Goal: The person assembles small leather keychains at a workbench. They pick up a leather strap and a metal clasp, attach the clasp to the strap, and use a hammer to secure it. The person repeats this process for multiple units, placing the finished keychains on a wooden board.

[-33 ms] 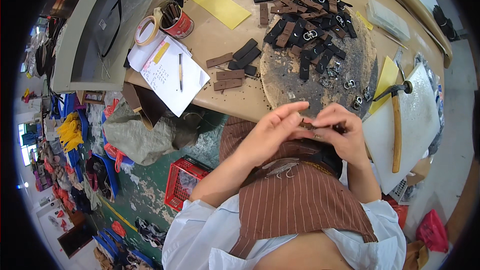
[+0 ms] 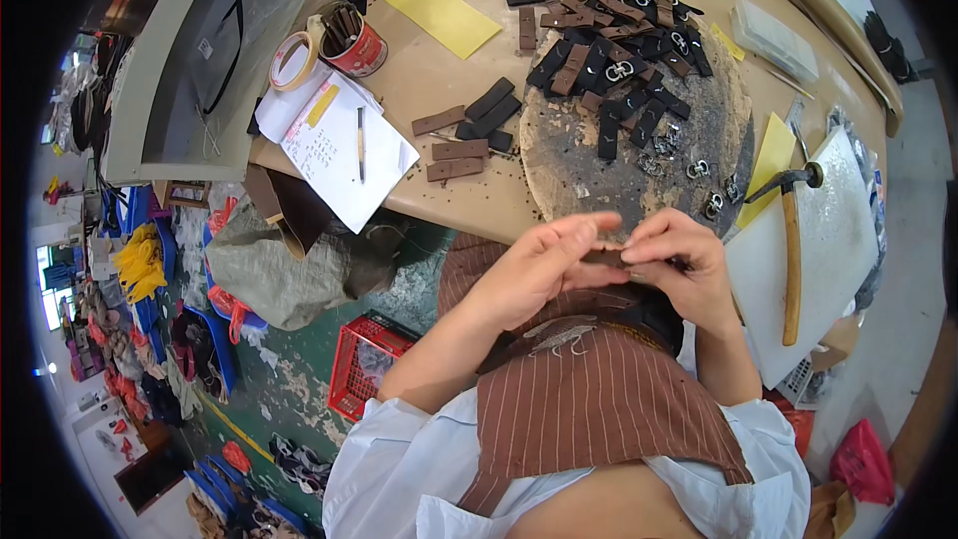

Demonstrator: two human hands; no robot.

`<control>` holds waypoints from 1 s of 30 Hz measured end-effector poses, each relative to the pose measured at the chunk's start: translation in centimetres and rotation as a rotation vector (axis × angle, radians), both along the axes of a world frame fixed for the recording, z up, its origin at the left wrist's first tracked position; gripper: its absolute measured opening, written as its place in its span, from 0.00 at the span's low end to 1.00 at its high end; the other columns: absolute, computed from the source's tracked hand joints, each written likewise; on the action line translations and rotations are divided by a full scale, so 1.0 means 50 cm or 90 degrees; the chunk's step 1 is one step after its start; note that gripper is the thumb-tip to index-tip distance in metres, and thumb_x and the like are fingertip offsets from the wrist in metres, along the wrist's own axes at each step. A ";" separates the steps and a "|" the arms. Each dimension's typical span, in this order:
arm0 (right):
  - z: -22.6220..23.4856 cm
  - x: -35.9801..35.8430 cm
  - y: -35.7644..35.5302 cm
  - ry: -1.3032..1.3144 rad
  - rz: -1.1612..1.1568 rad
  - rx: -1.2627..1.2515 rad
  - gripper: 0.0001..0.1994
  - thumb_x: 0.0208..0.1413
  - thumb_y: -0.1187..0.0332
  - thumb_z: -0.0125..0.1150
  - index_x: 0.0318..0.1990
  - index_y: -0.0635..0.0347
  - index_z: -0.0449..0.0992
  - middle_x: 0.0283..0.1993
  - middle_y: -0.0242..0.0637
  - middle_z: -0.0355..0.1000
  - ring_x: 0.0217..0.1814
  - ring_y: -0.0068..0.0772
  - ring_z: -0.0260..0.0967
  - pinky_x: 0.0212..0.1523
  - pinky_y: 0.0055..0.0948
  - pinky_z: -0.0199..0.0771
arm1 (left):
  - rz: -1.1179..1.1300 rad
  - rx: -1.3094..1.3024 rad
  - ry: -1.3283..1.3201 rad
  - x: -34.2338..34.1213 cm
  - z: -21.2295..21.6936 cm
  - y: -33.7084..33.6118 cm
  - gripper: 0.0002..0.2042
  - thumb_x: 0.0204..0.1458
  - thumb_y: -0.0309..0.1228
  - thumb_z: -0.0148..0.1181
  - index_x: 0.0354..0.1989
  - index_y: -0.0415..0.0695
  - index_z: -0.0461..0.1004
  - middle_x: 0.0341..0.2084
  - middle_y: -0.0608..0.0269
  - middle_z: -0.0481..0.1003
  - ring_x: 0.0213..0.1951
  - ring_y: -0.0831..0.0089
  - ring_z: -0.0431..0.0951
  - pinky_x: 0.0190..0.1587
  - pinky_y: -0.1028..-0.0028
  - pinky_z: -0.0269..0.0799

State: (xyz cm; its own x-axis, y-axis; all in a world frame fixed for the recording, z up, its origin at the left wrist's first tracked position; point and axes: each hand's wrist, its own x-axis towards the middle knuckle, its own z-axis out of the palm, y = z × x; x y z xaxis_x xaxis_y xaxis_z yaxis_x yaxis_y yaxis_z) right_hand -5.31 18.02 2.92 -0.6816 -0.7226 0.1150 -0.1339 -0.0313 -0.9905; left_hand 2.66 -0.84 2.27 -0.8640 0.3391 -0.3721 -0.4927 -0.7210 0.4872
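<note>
Over the near edge of a round worn board [image 2: 559, 165], both of my hands are closed on one small brown leather strip [image 2: 605, 257]. My left hand [image 2: 539, 265] pinches one end between thumb and fingers. At the other end, the fingertips of my right hand [image 2: 684, 258] press on it. Whether a metal fitting is on the strip is too small to tell. Beyond my hands, metal clasps [image 2: 698, 170] lie loose on the board. A heap of black and brown leather strips [image 2: 609, 40], some with metal rings, covers its far part.
A hammer [image 2: 791, 260] rests on a white slab [image 2: 828, 240] at the right. To the left are an open notebook [image 2: 339, 145] with a pen, a tape roll [image 2: 292, 62], a red tin of tools [image 2: 359, 50] and loose strips [image 2: 457, 160]. A red crate [image 2: 364, 364] stands below.
The strip between my hands has turned, so more of its brown length shows. My left fingers have shifted slightly along it. Things on the table have not moved.
</note>
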 end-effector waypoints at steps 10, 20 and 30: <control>0.064 0.018 0.039 -0.008 -0.182 -0.007 0.12 0.58 0.67 0.45 0.46 0.59 0.71 0.29 0.31 0.72 0.23 0.16 0.64 0.27 0.20 0.64 | 0.098 -0.132 0.025 0.009 0.020 0.013 0.17 0.58 0.25 0.45 0.56 0.39 0.60 0.50 0.57 0.67 0.51 0.67 0.69 0.51 0.71 0.69; 0.052 0.034 -0.019 0.253 -0.086 0.324 0.12 0.48 0.63 0.60 0.35 0.63 0.71 0.25 0.44 0.70 0.24 0.43 0.70 0.22 0.32 0.67 | 0.172 -0.245 0.080 0.012 0.017 0.021 0.18 0.56 0.20 0.42 0.56 0.34 0.58 0.53 0.54 0.64 0.52 0.72 0.67 0.52 0.76 0.68; 0.050 0.021 -0.022 0.333 -0.015 0.350 0.10 0.48 0.65 0.60 0.31 0.61 0.69 0.23 0.41 0.69 0.23 0.45 0.69 0.21 0.37 0.66 | 0.154 -0.290 0.119 0.014 0.022 0.025 0.18 0.57 0.21 0.42 0.57 0.36 0.59 0.53 0.55 0.65 0.52 0.74 0.68 0.51 0.75 0.67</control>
